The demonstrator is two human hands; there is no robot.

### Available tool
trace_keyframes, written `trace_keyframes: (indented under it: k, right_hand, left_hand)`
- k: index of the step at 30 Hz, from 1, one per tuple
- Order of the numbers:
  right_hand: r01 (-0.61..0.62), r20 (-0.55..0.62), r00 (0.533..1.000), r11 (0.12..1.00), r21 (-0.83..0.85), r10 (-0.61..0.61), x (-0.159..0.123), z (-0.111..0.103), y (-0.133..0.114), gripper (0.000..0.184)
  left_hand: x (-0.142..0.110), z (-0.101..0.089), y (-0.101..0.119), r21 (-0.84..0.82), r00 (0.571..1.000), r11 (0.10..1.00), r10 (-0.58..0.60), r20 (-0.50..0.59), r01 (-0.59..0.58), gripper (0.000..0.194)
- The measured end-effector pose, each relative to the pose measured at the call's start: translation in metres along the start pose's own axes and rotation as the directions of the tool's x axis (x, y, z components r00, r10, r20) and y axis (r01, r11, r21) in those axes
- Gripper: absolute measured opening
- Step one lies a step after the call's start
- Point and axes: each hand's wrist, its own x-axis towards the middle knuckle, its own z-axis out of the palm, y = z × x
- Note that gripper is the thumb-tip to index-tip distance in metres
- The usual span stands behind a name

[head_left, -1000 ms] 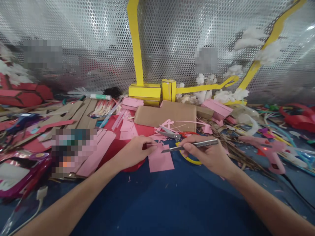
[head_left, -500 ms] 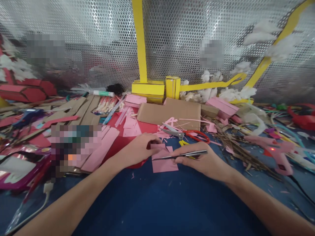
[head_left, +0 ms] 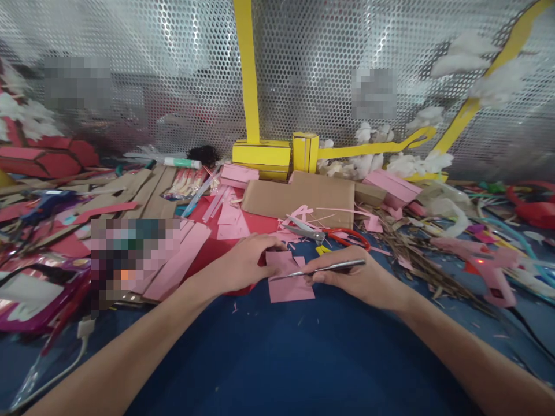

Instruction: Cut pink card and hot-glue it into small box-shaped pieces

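Note:
A small pink paper piece (head_left: 289, 284) lies on the blue surface (head_left: 277, 358) in front of me. My left hand (head_left: 243, 263) rests on its upper left edge with fingers curled, pressing it down. My right hand (head_left: 355, 276) is closed around a metal utility knife (head_left: 323, 268), held nearly flat, its blade tip touching the pink paper near my left fingertips.
Red-handled scissors (head_left: 333, 234) lie just behind the hands. A brown cardboard sheet (head_left: 299, 199), pink strips (head_left: 173, 266), yellow cardboard shapes (head_left: 262, 153), cotton tufts (head_left: 407, 164) and a pink glue gun (head_left: 489, 271) crowd the table. A perforated metal wall stands at the back.
My right hand lowered the knife from a raised position down onto the pink paper and drew closer to my left hand. The left hand stayed on the paper.

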Motion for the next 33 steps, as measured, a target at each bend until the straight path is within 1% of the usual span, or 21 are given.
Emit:
trace_keyframes:
  k: [7,11,15,18,24,33]
  right_hand:
    - [0.021,0.047,0.999,1.000,0.015,-0.021,-0.0009,-0.0020,-0.0023,0.019]
    - [-0.010,0.008,1.000,0.999,0.035,0.010,-0.0014,0.0007,-0.0007,0.019]
    - [-0.014,-0.036,0.999,0.998,0.054,0.016,-0.0003,0.0034,0.0014,0.020]
    - [-0.005,-0.051,0.999,0.999,0.036,0.007,0.0009,0.0044,0.0027,0.020]
    - [0.015,-0.039,0.999,1.000,-0.017,-0.016,0.0007,0.0045,0.0038,0.022]
    - [-0.004,-0.017,1.000,0.997,-0.079,0.003,-0.0004,0.0042,-0.0011,0.020]
  left_hand:
    - [-0.0014,-0.0006,-0.0023,-0.016,1.000,1.000,0.007,0.012,-0.007,0.042]
    - [-0.0012,-0.0019,-0.0012,-0.037,1.000,0.999,-0.004,0.009,0.004,0.042]
    - [-0.0016,-0.0023,-0.0004,-0.045,1.000,0.999,-0.014,0.005,0.014,0.042]
    - [-0.0018,-0.0023,-0.0005,-0.052,1.000,0.999,-0.011,0.007,0.011,0.041]
    - [-0.0013,-0.0013,-0.0018,-0.048,1.000,0.999,-0.009,0.004,0.009,0.041]
    - [-0.0005,-0.0003,-0.0018,-0.061,1.000,0.998,-0.028,-0.013,0.027,0.041]
